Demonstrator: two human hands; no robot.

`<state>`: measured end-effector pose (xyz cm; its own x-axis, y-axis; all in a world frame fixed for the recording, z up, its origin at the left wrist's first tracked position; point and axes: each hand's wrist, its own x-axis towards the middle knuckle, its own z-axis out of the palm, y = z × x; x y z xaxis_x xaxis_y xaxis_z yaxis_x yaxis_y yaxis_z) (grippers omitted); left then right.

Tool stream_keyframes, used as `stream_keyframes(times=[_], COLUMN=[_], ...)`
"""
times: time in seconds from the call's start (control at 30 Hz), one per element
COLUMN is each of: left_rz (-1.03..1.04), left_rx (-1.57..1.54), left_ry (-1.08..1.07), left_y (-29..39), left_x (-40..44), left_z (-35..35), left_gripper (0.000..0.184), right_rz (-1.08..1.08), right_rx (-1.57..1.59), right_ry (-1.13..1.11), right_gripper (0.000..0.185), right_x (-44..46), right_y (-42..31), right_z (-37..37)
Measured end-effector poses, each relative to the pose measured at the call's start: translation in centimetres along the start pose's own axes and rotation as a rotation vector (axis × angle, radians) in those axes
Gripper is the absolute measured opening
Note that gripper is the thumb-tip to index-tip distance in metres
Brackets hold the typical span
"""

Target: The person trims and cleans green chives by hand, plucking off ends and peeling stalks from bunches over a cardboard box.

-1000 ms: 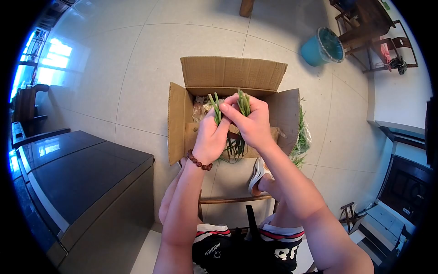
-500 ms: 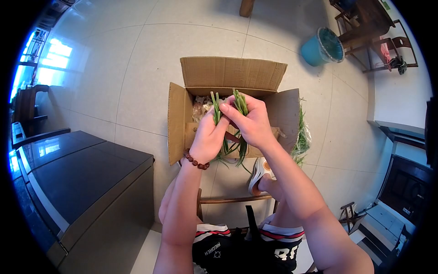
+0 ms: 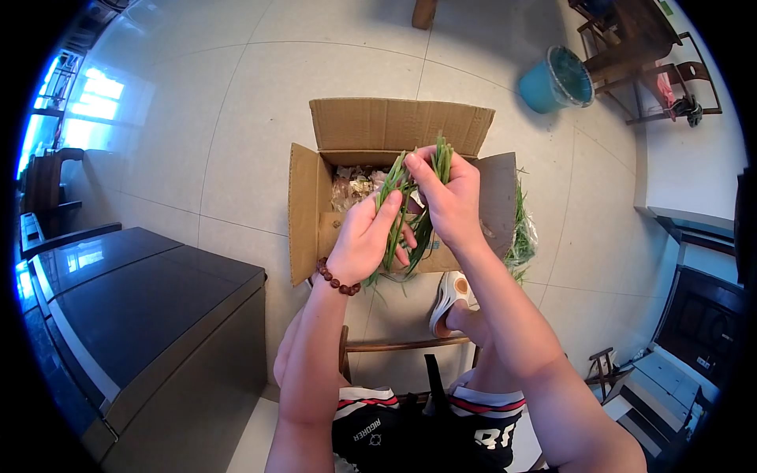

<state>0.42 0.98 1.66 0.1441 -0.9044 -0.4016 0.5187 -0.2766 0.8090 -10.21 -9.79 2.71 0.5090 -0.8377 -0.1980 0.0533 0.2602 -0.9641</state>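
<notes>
Over an open cardboard box (image 3: 402, 126), I hold green chives in both hands. My left hand (image 3: 364, 236) is closed around one bunch of chives (image 3: 390, 188), its thumb pressed along the stalks and a beaded bracelet on the wrist. In my right hand (image 3: 456, 203) is another bunch (image 3: 442, 159), with the cut ends sticking up past the fingers. Thumb and finger of that hand pinch at the top of the left bunch. Leaves hang below both hands toward the box's near side. Crumpled clear wrapping and scraps (image 3: 351, 188) lie inside the box.
More chives in a clear plastic bag (image 3: 522, 235) lie on the floor against the box's right side. A blue bucket (image 3: 542, 85) with a liner stands at the upper right. A dark cabinet (image 3: 158, 292) is at my left. My shoe (image 3: 451, 303) is near the box.
My right hand has moved up and slightly right with its bunch. The left bunch now shows longer and tilts right, and the left hand's fingers have loosened a little.
</notes>
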Motion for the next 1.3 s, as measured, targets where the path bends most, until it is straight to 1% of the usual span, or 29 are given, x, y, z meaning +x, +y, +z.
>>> stream_keyframes(times=[0.07,0.13,0.17,0.23,0.27,0.33,0.47,0.5,0.53,0.57,0.63,0.77,0.8,0.87,0.93,1.1,1.3], left_rz=[-0.065,-0.093,-0.121,-0.114,-0.107,-0.103,-0.058,-0.058,-0.075,-0.092,-0.073,-0.035,-0.035,-0.047,-0.034,0.025,0.022], left_rx=[0.040,0.056,0.071,0.100,0.128,0.174,0.268,0.268,0.201,0.133,0.108,0.000,0.000,-0.109,-0.122,-0.139,-0.206], left_ry=[-0.005,-0.006,-0.007,-0.009,-0.012,-0.019,-0.047,-0.048,-0.019,0.010,0.020,0.049,0.049,0.039,0.041,0.038,0.165], left_y=[0.7,0.6,0.6,0.5,0.5,0.5,0.6,0.5,0.3,0.0,-0.3,-0.1,-0.2,-0.3,-0.3,-1.0,-0.1], left_x=[-0.3,-0.4,-0.4,-0.4,-0.3,-0.4,-0.5,-0.4,-0.2,-0.1,0.0,0.1,0.2,0.4,0.4,0.8,0.6], left_z=[0.0,-0.4,-0.5,-0.4,-0.3,-0.3,0.0,0.0,-0.1,-0.2,-0.3,-0.1,-0.1,-0.1,0.0,-0.7,-0.1], left_gripper=[0.032,0.031,0.031,0.030,0.029,0.029,0.028,0.028,0.028,0.029,0.029,0.030,0.030,0.026,0.024,0.018,0.018], right_rz=[-0.029,-0.145,-0.145,-0.068,-0.068,0.175,0.154,0.025,-0.105,-0.105,-0.150,-0.159,-0.159,-0.159,-0.076,-0.057,0.007], right_rx=[-0.042,-0.126,-0.126,-0.030,-0.030,-0.018,-0.095,-0.202,-0.308,-0.308,-0.401,-0.350,-0.313,-0.276,-0.187,-0.135,-0.052], right_ry=[0.020,-0.029,-0.029,-0.115,-0.115,-0.174,-0.145,-0.114,-0.083,-0.083,-0.062,-0.051,-0.039,-0.028,-0.040,-0.058,-0.085], right_gripper=[0.017,0.015,0.015,0.015,0.015,0.013,0.015,0.018,0.020,0.020,0.021,0.019,0.022,0.026,0.025,0.023,0.022], right_x=[0.1,0.3,0.3,0.1,0.0,-0.2,-0.2,-0.1,0.0,0.1,0.2,0.5,0.6,0.6,0.5,0.3,0.2], right_y=[0.4,1.3,1.4,0.9,0.4,-0.6,0.0,0.5,0.7,0.7,0.6,1.0,1.1,1.1,0.8,-0.1,0.2], right_z=[-0.1,-0.3,-0.4,-0.2,-0.2,-0.2,-0.1,-0.1,-0.1,-0.1,-0.3,-0.6,-0.7,-0.7,-0.7,-0.4,-0.5])
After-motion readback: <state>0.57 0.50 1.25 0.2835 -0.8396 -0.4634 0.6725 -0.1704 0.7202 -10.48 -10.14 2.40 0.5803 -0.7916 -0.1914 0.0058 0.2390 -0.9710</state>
